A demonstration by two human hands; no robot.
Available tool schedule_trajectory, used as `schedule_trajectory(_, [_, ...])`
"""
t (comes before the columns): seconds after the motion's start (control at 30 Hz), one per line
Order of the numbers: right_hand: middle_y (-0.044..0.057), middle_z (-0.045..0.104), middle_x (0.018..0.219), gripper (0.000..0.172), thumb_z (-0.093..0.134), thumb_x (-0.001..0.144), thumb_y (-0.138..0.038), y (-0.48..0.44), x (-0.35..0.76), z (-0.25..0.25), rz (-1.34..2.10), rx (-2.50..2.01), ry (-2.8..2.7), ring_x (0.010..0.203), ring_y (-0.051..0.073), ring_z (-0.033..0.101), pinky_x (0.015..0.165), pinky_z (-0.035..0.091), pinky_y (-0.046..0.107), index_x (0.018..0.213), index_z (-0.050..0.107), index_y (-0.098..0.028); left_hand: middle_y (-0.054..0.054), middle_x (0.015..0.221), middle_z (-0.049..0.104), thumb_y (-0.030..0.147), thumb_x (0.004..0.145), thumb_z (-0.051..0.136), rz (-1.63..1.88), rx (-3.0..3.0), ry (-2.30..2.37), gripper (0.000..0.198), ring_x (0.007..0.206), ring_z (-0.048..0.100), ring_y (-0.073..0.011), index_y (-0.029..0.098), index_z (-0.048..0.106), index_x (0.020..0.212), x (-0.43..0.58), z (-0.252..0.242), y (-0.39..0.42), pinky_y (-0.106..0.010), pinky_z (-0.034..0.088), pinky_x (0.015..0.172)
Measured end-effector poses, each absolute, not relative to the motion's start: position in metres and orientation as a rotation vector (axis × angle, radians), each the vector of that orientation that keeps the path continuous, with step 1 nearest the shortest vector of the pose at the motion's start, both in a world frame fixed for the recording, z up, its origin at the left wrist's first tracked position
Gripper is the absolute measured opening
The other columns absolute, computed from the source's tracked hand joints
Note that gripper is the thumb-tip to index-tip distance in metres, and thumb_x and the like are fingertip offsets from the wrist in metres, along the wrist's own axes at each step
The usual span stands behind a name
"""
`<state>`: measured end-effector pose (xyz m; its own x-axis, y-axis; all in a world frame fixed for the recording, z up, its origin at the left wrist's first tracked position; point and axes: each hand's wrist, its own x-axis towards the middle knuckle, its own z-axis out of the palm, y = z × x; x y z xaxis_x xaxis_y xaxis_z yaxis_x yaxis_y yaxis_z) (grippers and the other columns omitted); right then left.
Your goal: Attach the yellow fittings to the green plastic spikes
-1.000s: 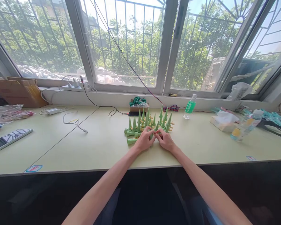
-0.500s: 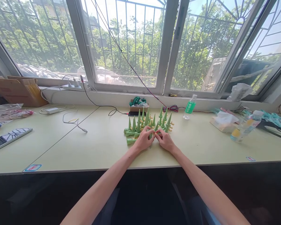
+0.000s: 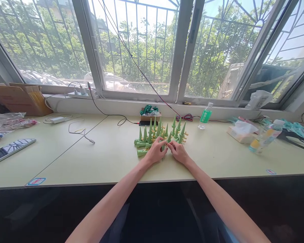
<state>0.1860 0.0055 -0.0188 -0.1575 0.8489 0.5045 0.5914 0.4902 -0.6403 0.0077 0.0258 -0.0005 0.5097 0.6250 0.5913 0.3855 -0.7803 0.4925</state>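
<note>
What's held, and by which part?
Left hand: a green conical piece, apparently around its middle. Right hand: close beside it; whether it holds anything can't be told.

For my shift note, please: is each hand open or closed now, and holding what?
Left hand: closed, holding a green cone.
Right hand: closed in a pinch; anything held is too small to tell.

Greens on pale yellow

Cone pieces (image 3: pixel 150 135): plain mid-green. Small pegs (image 3: pixel 185 133) among them: yellow-tan. Surface (image 3: pixel 103 162): pale yellow-green. Phone (image 3: pixel 145 123): black. Bottle label (image 3: pixel 205 116): bright green, white characters. Tangled bundle (image 3: pixel 149 109): dark green. Cable coil (image 3: pixel 187 117): red, dark strands. Cardboard box (image 3: pixel 17 98): brown. Tissue (image 3: pixel 245 127): white. Corner sticker (image 3: pixel 36 181): blue outline, red mark. Window frame (image 3: pixel 181 50): grey.
</note>
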Motion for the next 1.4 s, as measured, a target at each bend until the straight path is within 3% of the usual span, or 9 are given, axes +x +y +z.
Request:
schedule_trajectory(0.13, [-0.006, 0.051, 0.053, 0.019, 0.046, 0.094, -0.037, 0.0024, 0.1854, -0.0168, 0.413, -1.183, -1.872, 0.047, 0.013, 0.041, 0.055, 0.033, 0.026, 0.098, 0.051, -0.02, -0.008, 0.111, 0.051, 0.021, 0.087, 0.054, 1.16, 2.469, 0.843, 0.015, 0.053, 0.043, -0.0041, 0.017, 0.064, 0.098, 0.0079, -0.0008, 0.0257, -0.027, 0.048, 0.063])
schedule_trajectory(0.3, [-0.004, 0.053, 0.057, 0.018, 0.045, 0.093, -0.036, 0.0023, 0.1857, -0.0168, 0.413, -1.188, -1.866, 0.05, 0.014, 0.043, 0.056, 0.035, 0.026, 0.091, 0.052, -0.02, -0.008, 0.111, 0.051, 0.02, 0.086, 0.055, 1.166, 2.467, 0.836, 0.015, 0.052, 0.043, -0.0035, 0.017, 0.064, 0.098, 0.0077, -0.0018, 0.0257, -0.027, 0.048, 0.062])
schedule_trajectory(0.5, [0.0, 0.055, 0.064, 0.031, 0.038, 0.096, -0.04, 0.0054, 0.1862, -0.0179, 0.366, -1.198, -1.881, 0.055, 0.014, 0.044, 0.057, 0.035, 0.027, 0.079, 0.055, -0.02, -0.007, 0.11, 0.052, 0.019, 0.084, 0.057, 1.151, 2.473, 0.831, 0.012, 0.051, 0.043, -0.0036, 0.017, 0.065, 0.094, 0.0076, -0.0018, 0.0257, -0.027, 0.049, 0.063])
schedule_trajectory(0.73, [-0.004, 0.054, 0.056, 0.021, 0.044, 0.094, -0.04, 0.0019, 0.1851, -0.0164, 0.424, -1.208, -1.865, 0.048, 0.013, 0.041, 0.054, 0.034, 0.026, 0.098, 0.052, -0.02, -0.008, 0.112, 0.051, 0.022, 0.088, 0.055, 1.16, 2.462, 0.859, 0.015, 0.052, 0.043, -0.0039, 0.017, 0.063, 0.099, 0.008, -0.0022, 0.0257, -0.028, 0.049, 0.065])
schedule_trajectory(0.97, [-0.003, 0.054, 0.059, 0.018, 0.043, 0.094, -0.036, 0.0018, 0.1862, -0.0161, 0.396, -1.21, -1.875, 0.051, 0.014, 0.044, 0.057, 0.036, 0.027, 0.092, 0.051, -0.02, -0.008, 0.112, 0.052, 0.021, 0.086, 0.056, 1.163, 2.472, 0.849, 0.016, 0.053, 0.045, -0.0043, 0.018, 0.065, 0.099, 0.0074, -0.0017, 0.0257, -0.027, 0.05, 0.064])
schedule_trajectory(1.23, [-0.001, 0.052, 0.064, 0.029, 0.036, 0.097, -0.037, 0.006, 0.1873, -0.0185, 0.344, -1.194, -1.914, 0.056, 0.014, 0.045, 0.059, 0.035, 0.027, 0.081, 0.054, -0.02, -0.007, 0.112, 0.054, 0.02, 0.083, 0.058, 1.144, 2.471, 0.849, 0.014, 0.051, 0.044, -0.0039, 0.018, 0.066, 0.094, 0.0074, -0.0001, 0.0242, -0.028, 0.05, 0.064])
schedule_trajectory(1.4, [-0.002, 0.054, 0.061, 0.027, 0.041, 0.095, -0.04, 0.0025, 0.1859, -0.0153, 0.38, -1.204, -1.879, 0.052, 0.014, 0.044, 0.057, 0.035, 0.026, 0.086, 0.056, -0.02, -0.008, 0.114, 0.053, 0.021, 0.085, 0.057, 1.16, 2.477, 0.845, 0.014, 0.051, 0.044, -0.0035, 0.018, 0.065, 0.097, 0.0075, -0.001, 0.0253, -0.028, 0.05, 0.064])
